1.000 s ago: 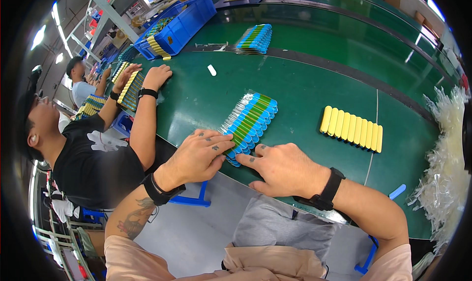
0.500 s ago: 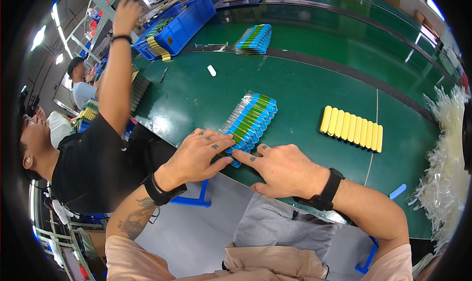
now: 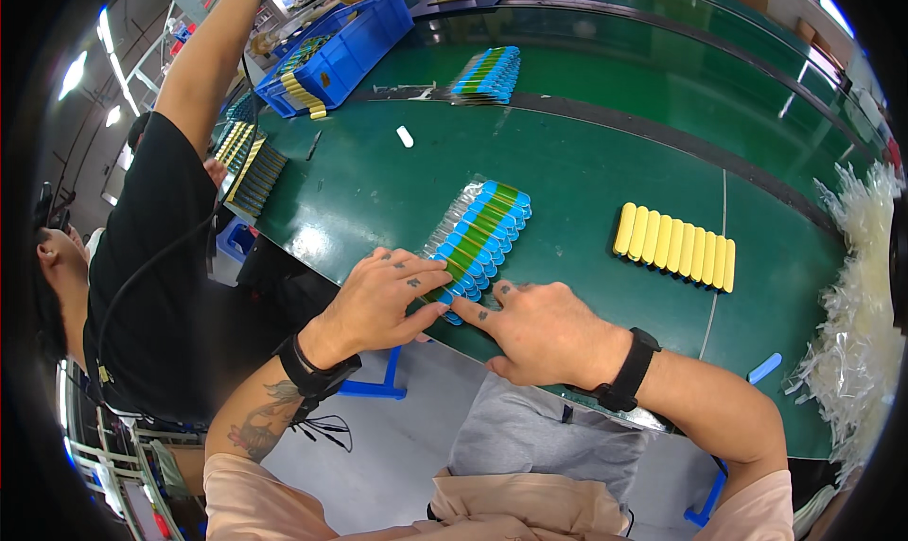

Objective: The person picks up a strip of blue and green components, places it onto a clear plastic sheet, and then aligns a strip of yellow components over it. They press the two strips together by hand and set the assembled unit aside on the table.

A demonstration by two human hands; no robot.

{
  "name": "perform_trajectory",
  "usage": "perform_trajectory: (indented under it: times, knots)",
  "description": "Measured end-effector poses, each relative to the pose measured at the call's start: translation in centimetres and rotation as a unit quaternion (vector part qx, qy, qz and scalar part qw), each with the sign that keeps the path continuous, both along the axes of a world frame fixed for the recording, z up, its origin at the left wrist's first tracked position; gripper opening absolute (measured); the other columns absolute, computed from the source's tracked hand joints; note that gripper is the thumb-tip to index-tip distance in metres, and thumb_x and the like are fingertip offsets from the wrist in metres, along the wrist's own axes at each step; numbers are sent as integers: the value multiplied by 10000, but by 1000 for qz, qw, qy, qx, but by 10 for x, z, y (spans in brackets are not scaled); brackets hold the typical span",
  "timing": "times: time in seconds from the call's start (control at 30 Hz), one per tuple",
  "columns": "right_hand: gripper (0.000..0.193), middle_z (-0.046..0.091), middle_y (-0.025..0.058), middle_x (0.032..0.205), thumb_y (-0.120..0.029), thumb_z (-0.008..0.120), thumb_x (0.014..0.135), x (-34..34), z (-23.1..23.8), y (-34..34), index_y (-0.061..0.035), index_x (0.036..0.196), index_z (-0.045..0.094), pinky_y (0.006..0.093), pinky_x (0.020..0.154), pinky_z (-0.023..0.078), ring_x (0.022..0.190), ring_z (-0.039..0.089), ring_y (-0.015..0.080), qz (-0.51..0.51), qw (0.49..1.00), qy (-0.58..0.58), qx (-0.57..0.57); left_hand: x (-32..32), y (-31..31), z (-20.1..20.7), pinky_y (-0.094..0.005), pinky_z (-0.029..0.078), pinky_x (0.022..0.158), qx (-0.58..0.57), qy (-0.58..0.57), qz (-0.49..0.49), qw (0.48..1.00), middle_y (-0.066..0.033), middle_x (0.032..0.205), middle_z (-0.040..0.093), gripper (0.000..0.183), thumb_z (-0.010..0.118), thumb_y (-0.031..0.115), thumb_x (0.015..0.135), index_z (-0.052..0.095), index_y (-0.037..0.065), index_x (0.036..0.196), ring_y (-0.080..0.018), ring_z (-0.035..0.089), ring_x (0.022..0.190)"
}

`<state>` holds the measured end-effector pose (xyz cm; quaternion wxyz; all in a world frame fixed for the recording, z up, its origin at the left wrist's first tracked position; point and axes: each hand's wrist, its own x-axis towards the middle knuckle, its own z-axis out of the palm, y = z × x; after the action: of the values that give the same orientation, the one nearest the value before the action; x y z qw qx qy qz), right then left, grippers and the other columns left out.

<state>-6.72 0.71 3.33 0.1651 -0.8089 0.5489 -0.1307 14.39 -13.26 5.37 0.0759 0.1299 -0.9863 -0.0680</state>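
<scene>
A slanted, overlapping row of blue-and-green rounded strips (image 3: 484, 231), with clear plastic sleeves along its left side, lies in front of me. My left hand (image 3: 392, 293) is at its near end, with fingers over the sleeve side and thumb near the front edge, gripping the nearest strips. From the other side, the index finger of my right hand (image 3: 553, 331) reaches to the nearest strip and touches it close to my left thumb. The right thumb stands apart, and nothing is seen inside that hand. The strips' undersides are hidden.
Yellow-topped strips (image 3: 675, 246) lie in a row at right, before a heap of clear plastic sleeves (image 3: 851, 323). A loose blue strip (image 3: 764, 368) and white piece (image 3: 405, 136) lie on the green table (image 3: 586, 182). Another blue-green row (image 3: 488, 75) and blue crate (image 3: 350, 54) stand farther off. A co-worker's arm (image 3: 203, 68) reaches up at left.
My hands stay at the near end of the row, with only slight shifts of the fingers. The co-worker at left has leaned and stretched an arm farther up, and a dark cable now hangs there.
</scene>
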Motion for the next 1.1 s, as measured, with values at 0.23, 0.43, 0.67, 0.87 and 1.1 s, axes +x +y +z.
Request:
perform_trajectory:
  times: [0.23, 0.43, 0.67, 0.87, 1.1]
  knots:
    - [718, 668, 211, 964, -233, 789, 725, 0, -8, 0, -102, 1393, 560, 422, 636, 590, 772, 709, 321, -6, 998, -21, -60, -1, -1, -6, -402, 489, 831, -72, -12, -22, 997, -49, 1179, 709, 263, 729, 192, 863, 712, 103, 1109, -249, 654, 1033]
    - [703, 671, 212, 972, -225, 767, 723, 0, -12, 0, -90, 1385, 571, 422, 630, 593, 767, 710, 324, -3, 997, -16, -73, -1, -7, -11, -381, 502, 746, -67, 38, -7, 997, -33, 1086, 733, 181, 715, 95, 861, 701, 98, 1042, -256, 687, 914]
    - [705, 676, 221, 966, -210, 750, 714, -1, -10, -1, -68, 1381, 573, 427, 641, 597, 782, 714, 331, -2, 998, -19, -62, -8, -16, 1, -380, 506, 728, -42, 145, 17, 988, -76, 979, 745, 191, 656, -37, 836, 679, 61, 999, -285, 700, 835]
    - [704, 676, 229, 979, -214, 745, 719, -2, -11, -2, -50, 1380, 566, 433, 656, 599, 808, 713, 342, 4, 998, -26, -60, -13, -34, 18, -324, 531, 757, -71, 213, 72, 972, -111, 983, 757, 134, 644, -26, 872, 663, 15, 998, -248, 713, 836]
    - [725, 655, 229, 1049, -298, 760, 780, -2, -4, -2, -82, 1428, 516, 447, 769, 582, 981, 680, 368, 5, 1000, -12, 12, -30, -58, 44, -308, 506, 688, -49, 331, 134, 933, -105, 887, 717, 95, 666, 38, 891, 672, 24, 985, -222, 691, 768]
